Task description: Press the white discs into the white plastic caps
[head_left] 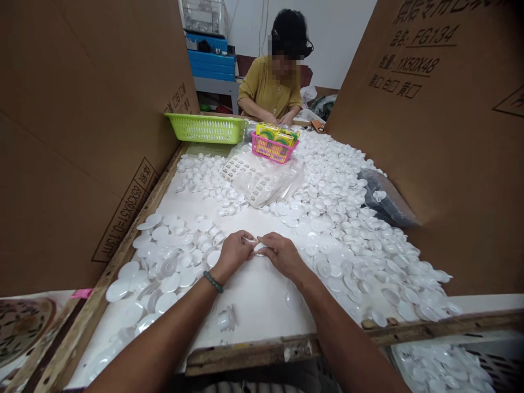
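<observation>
Over the middle of the white table, my left hand (pixel 238 250) and my right hand (pixel 279 251) meet at the fingertips. Between them is a small round white plastic piece (pixel 260 247), pinched by both hands and partly covered by the fingers. A beaded bracelet circles my left wrist. Loose white plastic discs (pixel 167 267) lie to the left of my hands, and a larger heap of white plastic pieces (pixel 339 245) spreads to the right. Nearer the front edge, one white piece (pixel 226 318) rests by itself below my left forearm.
A green basket (pixel 207 129), a pink basket (pixel 273 149) of yellow packets and a clear plastic bag (pixel 262 177) stand farther back. Tall cardboard boxes (pixel 82 136) wall both sides. A person (pixel 272 87) works at the far end. Wooden strips (pixel 254 356) edge the table.
</observation>
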`<state>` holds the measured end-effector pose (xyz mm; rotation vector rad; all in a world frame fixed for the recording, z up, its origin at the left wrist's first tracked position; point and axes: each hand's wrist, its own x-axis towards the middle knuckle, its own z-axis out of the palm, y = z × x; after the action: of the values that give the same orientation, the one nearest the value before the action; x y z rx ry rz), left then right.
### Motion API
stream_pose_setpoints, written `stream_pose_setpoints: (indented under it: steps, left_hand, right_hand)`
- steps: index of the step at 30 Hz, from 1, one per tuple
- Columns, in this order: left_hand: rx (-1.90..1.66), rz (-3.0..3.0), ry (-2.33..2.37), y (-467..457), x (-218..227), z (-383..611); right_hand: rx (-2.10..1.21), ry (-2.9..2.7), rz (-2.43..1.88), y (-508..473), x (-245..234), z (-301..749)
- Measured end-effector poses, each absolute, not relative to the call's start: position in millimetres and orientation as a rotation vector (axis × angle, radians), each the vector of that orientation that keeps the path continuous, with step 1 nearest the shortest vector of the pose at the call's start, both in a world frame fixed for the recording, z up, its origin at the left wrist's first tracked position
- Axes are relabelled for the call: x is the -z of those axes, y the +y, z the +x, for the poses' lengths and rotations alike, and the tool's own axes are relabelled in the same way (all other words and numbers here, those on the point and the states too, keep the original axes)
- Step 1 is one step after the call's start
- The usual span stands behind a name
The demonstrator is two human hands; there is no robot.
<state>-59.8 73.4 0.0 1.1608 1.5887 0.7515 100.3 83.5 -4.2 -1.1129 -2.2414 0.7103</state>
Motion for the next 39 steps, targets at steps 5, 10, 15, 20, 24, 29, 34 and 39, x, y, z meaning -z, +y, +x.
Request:
stream_pose_setpoints:
  steps: [5,10,15,20,24,29,34,39]
  left_hand:
    - [-0.792,1.111,1.521,70.5,2.1,-61.4]
    - [-0.84,1.185,1.446,62.0,-1.4,-62.7]
    - [-0.802,1.185,1.539,60.8,-0.7,-62.7]
    - [-0.722,1.243,1.614,61.3,2.4,-61.1]
    - [-0.682,1.24,1.626,62.7,-1.2,-58.9]
    - [-0.736,1.164,1.585,65.3,-3.0,-60.0]
    - [-0.765,1.169,1.469,62.8,1.4,-67.4]
    - [-0.751,1.218,1.432,57.7,2.9,-73.6]
  right_hand:
    - [-0.559,-2.414,-1.209,82.1,-1.4,104.3]
    - [-0.33,-2.594,-1.242,74.4,-9.9,103.2]
    - [-0.262,-2.633,-1.267,69.8,-11.6,100.2]
    - [-0.075,-2.722,-1.294,65.6,-11.0,94.9]
    - [0.013,-2.695,-1.359,62.1,-9.2,86.8]
    - [-0.131,-2.578,-1.382,64.9,-3.6,87.7]
    - [-0.527,-2.386,-1.162,68.6,3.1,95.7]
    - [-0.693,-2.323,-1.19,65.7,-2.4,96.8]
